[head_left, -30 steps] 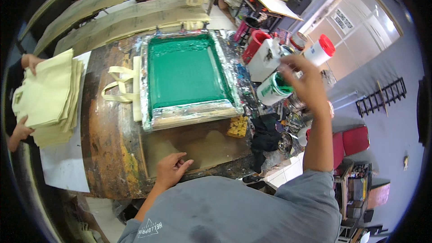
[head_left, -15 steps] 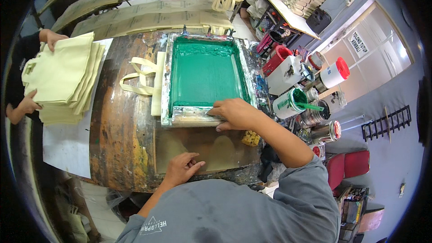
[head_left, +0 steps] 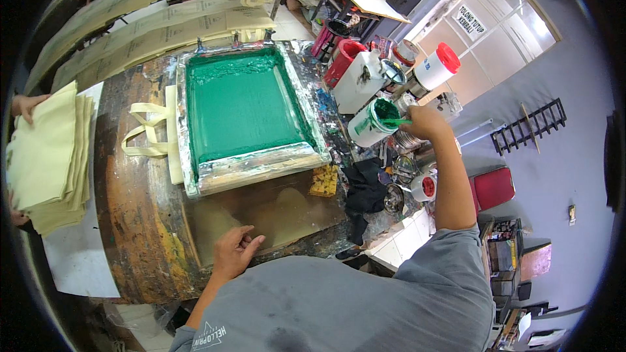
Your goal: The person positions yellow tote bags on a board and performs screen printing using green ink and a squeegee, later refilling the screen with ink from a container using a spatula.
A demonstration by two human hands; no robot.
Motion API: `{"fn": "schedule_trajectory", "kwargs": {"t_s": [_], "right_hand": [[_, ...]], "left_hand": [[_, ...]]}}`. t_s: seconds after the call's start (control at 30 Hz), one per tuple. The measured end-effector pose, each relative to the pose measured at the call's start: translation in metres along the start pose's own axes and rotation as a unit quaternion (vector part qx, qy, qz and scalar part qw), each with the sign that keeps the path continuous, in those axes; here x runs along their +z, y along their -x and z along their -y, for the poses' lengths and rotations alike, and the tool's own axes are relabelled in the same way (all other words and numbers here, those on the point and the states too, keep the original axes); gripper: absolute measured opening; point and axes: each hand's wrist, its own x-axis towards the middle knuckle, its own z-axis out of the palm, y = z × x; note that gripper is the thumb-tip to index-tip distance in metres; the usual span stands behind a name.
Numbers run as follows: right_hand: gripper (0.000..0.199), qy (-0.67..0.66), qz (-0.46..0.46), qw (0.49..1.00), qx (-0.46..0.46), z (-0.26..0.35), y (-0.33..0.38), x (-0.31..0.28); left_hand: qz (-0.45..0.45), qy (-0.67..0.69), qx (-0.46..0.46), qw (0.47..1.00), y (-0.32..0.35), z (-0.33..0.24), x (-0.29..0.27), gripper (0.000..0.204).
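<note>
My right hand (head_left: pixel 427 124) is closed around the green handle (head_left: pixel 395 121) of a tool leaning in a white bucket (head_left: pixel 368 132) of green ink. The tool's lower end is hidden inside the bucket. My left hand (head_left: pixel 236 251) rests near the table's front edge, fingers loosely bent and thumb apart, with nothing in it. A wooden-edged screen printing frame (head_left: pixel 261 168) lies on the table, its mesh coated with green ink (head_left: pixel 244 107). Out from under its left side stick the handles of a cream fabric bag (head_left: pixel 149 127).
A yellow sponge (head_left: pixel 323 181) and black cloth (head_left: pixel 365 186) lie right of the frame. Paint tins, a white jug (head_left: pixel 358 81) and red-lidded tubs crowd the right side. At left, another person's hands (head_left: pixel 27 105) hold a stack of cream bags (head_left: pixel 49 156). Racks of printed bags (head_left: pixel 150 39) stand behind.
My right hand has left the screen frame's near edge and moved right to grip the green handle in the ink bucket. My left hand stays near the table edge. The view has swung right.
</note>
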Motion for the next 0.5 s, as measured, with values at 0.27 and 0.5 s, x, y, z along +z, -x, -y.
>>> {"fn": "schedule_trajectory", "kwargs": {"t_s": [0.27, 0.5], "right_hand": [[0.037, -0.006, -0.071, 0.997, 0.013, 0.021, -0.027, -0.018], [0.033, -0.018, -0.234, 0.971, 0.043, -0.05, 0.08, -0.103]], "left_hand": [[-0.024, -0.025, 0.029, 0.999, -0.001, -0.003, -0.003, 0.036], [-0.028, -0.007, 0.044, 0.999, 0.0, 0.002, 0.003, 0.036]]}}
